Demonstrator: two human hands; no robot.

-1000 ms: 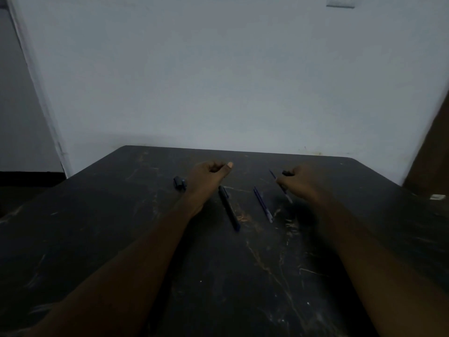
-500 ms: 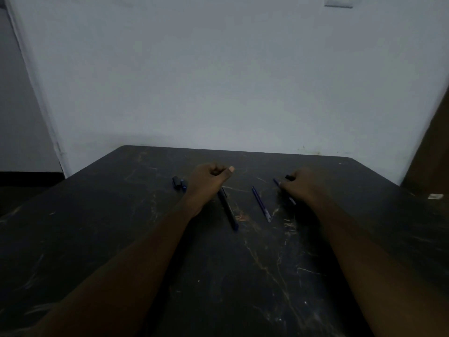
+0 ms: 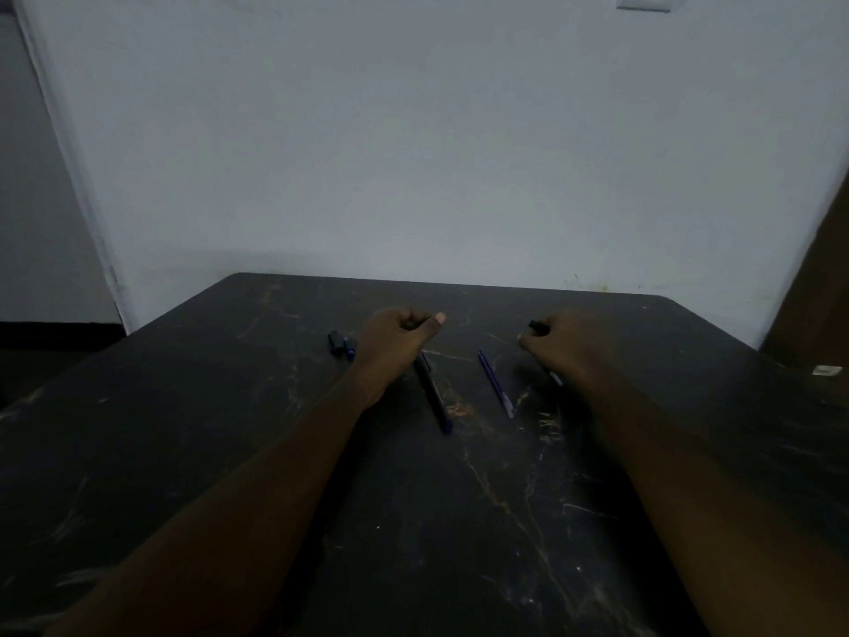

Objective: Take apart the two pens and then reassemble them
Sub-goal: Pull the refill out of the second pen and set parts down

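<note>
My left hand [image 3: 395, 338] rests on the black table [image 3: 459, 521] as a closed fist with the thumb pointing right. A dark pen barrel [image 3: 434, 397] lies just below it, its far end by the heel of that hand. To the right lies a thin blue refill [image 3: 495, 383] on its own. My right hand [image 3: 563, 349] is closed on a second pen part [image 3: 554, 378]. A black end [image 3: 534, 325] sticks out past the fingers and a pale tip shows under the wrist. Two small dark caps [image 3: 341, 345] sit left of my left hand.
A pale wall stands right behind the table's far edge. A brown panel [image 3: 817, 291] rises at the right, with a small white item [image 3: 827, 371] on the table near it. The table's near half is bare scratched surface.
The thin piece in my right hand has slid further under the fingers, so its far end no longer shows left of them. My left hand and the lying parts have barely moved.
</note>
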